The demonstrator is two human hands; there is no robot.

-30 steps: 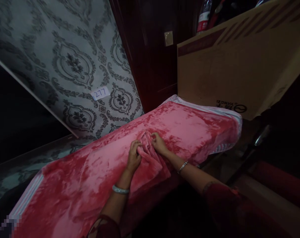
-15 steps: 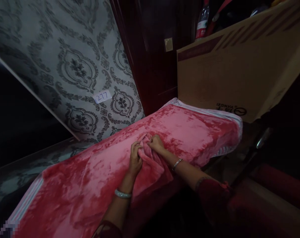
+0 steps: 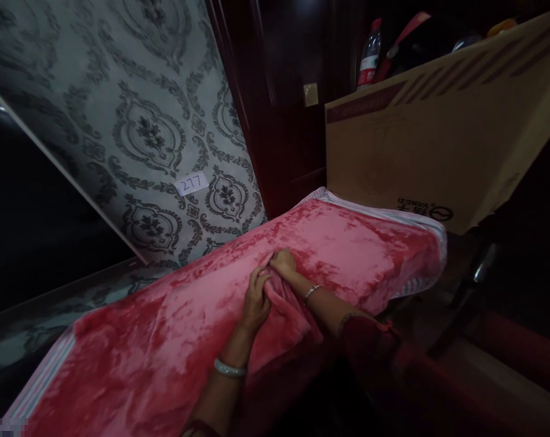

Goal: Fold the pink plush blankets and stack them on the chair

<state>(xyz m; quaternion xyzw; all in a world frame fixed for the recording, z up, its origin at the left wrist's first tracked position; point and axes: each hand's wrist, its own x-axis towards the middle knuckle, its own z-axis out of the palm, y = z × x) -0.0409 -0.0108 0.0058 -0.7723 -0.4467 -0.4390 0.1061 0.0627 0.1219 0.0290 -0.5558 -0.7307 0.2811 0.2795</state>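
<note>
A plush blanket, mottled pink and red with a striped trim, spreads across a long surface and covers it. Near its middle, my left hand is closed on a gathered fold, fingers curled over the cloth. Just beyond, my right hand pinches the same bunched part, close to the left fingertips. From both hands the bunched cloth hangs down toward me in loose folds. The right fingertips are partly hidden.
A big cardboard box stands behind the blanket's right end, with a plastic bottle beyond its rim. Patterned wallpaper bears a label reading 277. A dark screen-like panel is at left, dark red wood behind.
My hands have come closer together on the fold, the left one shifting a little right and up. The gathered cloth between them is narrower. The view has tilted slightly up.
</note>
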